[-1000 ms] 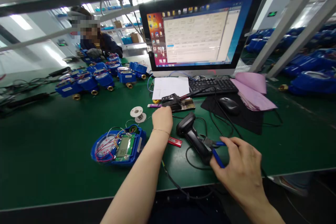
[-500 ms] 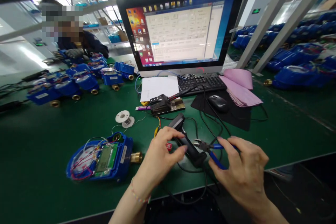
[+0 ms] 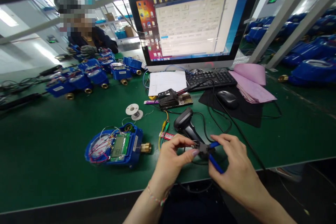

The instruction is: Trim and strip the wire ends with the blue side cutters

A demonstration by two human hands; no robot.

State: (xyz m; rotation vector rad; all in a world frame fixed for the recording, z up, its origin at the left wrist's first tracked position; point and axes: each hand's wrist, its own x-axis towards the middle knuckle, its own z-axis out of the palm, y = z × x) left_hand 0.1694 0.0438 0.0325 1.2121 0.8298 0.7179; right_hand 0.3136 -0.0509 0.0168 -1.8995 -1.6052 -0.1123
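My right hand (image 3: 233, 168) grips blue-handled cutting pliers (image 3: 210, 152) near the table's front edge. My left hand (image 3: 174, 159) is pinched at the pliers' jaws, holding something too small to make out. Just behind both hands lies a black barcode scanner (image 3: 185, 124) with its cable. Yellow and green clip leads (image 3: 165, 127) and a small red strip (image 3: 166, 135) lie to the left of the scanner. An open blue water meter (image 3: 115, 145) with a green display board and loose wires sits to the left of my hands.
A monitor (image 3: 194, 21), keyboard (image 3: 210, 78), mouse (image 3: 228, 98), white paper (image 3: 166, 82), pink sheets (image 3: 252, 84) and a black test fixture (image 3: 170, 98) stand behind. Several blue meters (image 3: 86, 75) line the left back, where another person works. A solder spool (image 3: 132, 110) lies mid-table.
My left hand drew back from the test fixture to the scanner, then to the pliers' jaws. My right hand lifted the pliers off the table toward it. The clip leads now show.
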